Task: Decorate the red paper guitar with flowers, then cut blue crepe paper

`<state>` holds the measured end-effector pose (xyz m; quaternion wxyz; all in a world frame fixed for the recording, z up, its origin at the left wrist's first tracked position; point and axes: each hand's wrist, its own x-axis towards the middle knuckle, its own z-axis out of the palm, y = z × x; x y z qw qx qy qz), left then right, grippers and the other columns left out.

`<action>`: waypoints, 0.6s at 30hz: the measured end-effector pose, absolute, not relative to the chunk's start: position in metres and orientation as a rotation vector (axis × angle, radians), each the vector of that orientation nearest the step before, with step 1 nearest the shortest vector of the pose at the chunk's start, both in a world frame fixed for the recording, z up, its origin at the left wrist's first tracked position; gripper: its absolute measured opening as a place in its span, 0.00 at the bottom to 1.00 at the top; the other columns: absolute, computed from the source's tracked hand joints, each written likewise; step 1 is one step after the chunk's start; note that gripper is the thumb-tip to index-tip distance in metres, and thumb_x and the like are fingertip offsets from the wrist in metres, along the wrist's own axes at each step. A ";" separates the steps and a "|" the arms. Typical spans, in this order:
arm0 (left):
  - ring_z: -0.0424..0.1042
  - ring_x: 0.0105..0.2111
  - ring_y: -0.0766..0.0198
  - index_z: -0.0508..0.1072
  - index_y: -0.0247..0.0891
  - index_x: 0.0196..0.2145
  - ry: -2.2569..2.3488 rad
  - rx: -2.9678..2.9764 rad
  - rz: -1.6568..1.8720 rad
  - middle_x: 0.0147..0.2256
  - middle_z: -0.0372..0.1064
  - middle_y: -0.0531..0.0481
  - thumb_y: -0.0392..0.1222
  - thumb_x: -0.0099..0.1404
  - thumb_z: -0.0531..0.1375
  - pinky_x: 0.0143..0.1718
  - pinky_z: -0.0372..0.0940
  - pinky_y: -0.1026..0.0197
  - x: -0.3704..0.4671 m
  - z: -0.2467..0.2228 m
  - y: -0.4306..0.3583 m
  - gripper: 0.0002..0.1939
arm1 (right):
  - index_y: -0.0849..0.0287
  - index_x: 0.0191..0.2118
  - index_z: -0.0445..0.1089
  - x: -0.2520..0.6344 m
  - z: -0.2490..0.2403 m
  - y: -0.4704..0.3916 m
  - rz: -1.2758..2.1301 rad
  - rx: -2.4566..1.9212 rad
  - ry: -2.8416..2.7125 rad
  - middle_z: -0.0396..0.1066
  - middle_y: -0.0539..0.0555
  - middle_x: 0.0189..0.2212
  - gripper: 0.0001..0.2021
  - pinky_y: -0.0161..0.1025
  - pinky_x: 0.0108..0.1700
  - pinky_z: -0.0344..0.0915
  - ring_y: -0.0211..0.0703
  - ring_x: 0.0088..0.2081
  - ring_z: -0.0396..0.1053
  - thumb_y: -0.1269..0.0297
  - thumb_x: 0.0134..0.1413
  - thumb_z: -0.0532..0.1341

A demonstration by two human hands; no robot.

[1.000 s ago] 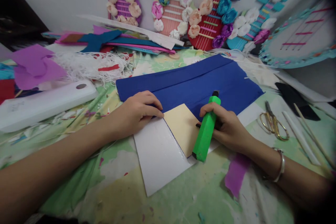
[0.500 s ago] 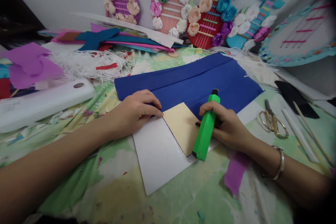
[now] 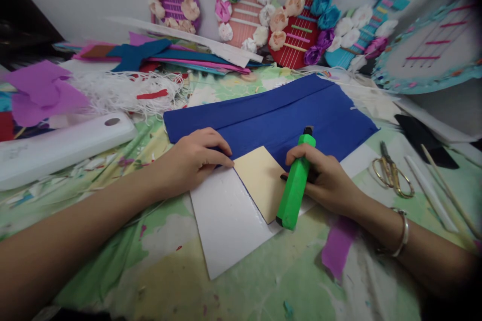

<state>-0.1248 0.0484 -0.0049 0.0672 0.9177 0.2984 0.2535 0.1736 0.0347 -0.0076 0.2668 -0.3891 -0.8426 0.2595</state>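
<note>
My right hand (image 3: 324,180) is closed around a green utility knife (image 3: 295,190), held at a slant with its short tip pointing up and away. The knife's lower end lies over the right edge of a cream square card (image 3: 259,180). My left hand (image 3: 199,160) rests palm down with loosely bent fingers, its fingertips at the card's left corner. Under the card is a white board (image 3: 229,225). A folded sheet of dark blue paper (image 3: 271,110) spreads behind both hands, and the card overlaps its front edge.
Gold-handled scissors (image 3: 393,170), a white stick (image 3: 431,195) and a purple paper scrap (image 3: 339,246) lie at right. A white plastic tool (image 3: 64,150), tangled white string (image 3: 128,93) and coloured strips (image 3: 169,55) lie left and behind. Decorated paper guitars (image 3: 297,35) lean against the wall.
</note>
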 end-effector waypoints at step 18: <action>0.70 0.42 0.60 0.80 0.39 0.36 0.863 2.743 0.788 0.39 0.74 0.45 0.28 0.65 0.54 0.43 0.66 0.57 -0.125 -0.005 0.049 0.15 | 0.53 0.40 0.62 0.173 -0.008 0.035 0.674 -1.069 -2.290 0.60 0.42 0.22 0.13 0.32 0.25 0.54 0.32 0.20 0.56 0.75 0.51 0.63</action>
